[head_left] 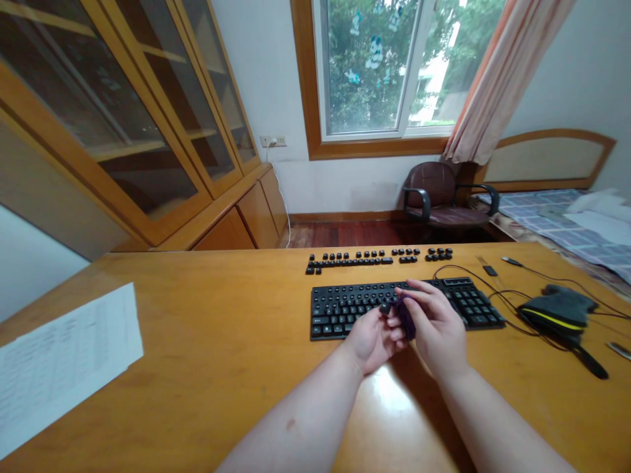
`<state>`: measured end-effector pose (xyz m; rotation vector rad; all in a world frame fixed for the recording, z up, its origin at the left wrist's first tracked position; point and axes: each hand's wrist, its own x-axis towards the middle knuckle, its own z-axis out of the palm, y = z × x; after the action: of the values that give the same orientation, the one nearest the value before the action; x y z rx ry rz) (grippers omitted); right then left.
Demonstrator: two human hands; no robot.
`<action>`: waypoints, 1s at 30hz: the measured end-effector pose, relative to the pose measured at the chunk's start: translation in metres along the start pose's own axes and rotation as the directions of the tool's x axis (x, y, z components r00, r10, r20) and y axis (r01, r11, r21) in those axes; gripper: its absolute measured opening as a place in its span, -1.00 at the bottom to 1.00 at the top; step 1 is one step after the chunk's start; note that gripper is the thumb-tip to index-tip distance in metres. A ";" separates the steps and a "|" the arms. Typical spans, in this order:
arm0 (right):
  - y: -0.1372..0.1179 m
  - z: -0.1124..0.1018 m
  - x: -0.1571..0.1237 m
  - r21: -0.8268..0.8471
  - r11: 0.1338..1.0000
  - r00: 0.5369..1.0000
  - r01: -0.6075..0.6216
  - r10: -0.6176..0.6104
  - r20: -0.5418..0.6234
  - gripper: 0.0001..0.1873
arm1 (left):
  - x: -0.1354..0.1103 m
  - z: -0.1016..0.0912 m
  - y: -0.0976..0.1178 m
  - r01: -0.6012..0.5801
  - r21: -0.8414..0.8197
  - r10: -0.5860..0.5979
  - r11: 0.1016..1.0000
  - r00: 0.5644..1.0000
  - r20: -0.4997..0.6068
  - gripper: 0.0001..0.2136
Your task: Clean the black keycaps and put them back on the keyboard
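Over the front of a black keyboard (325, 312), both my hands are close together. My left hand (372, 338), palm turned up, pinches a small black keycap (385, 307). A dark purple cloth (407, 318) is bunched in my right hand (438, 325), whose fingers press it near the keycap. Part of the cloth is hidden behind the fingers. Behind the keyboard, loose black keycaps (350, 263) lie in rows along the desk's far edge. The keyboard's top row looks bare of some caps, and my hands cover its middle right part.
On the wooden desk (221, 348), printed papers (73, 361) lie at the left. To the right are a grey-black brush-like tool (557, 312) with a yellow stripe, a cable with a USB plug (511, 261) and a small black piece (490, 270). A chair (434, 194) stands beyond.
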<state>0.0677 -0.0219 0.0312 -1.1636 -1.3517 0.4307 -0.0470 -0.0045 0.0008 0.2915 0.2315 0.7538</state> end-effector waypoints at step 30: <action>0.042 0.003 -0.001 0.244 0.926 0.956 -0.289 0.266 0.125 -0.80 | 0.004 -0.002 -0.003 -0.168 0.087 0.177 0.982 0.978 -0.109 -0.82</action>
<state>0.0797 -0.0035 -0.0051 -1.1281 -1.1664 0.8502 -0.0426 -0.0033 -0.0028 0.3440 0.3497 0.9370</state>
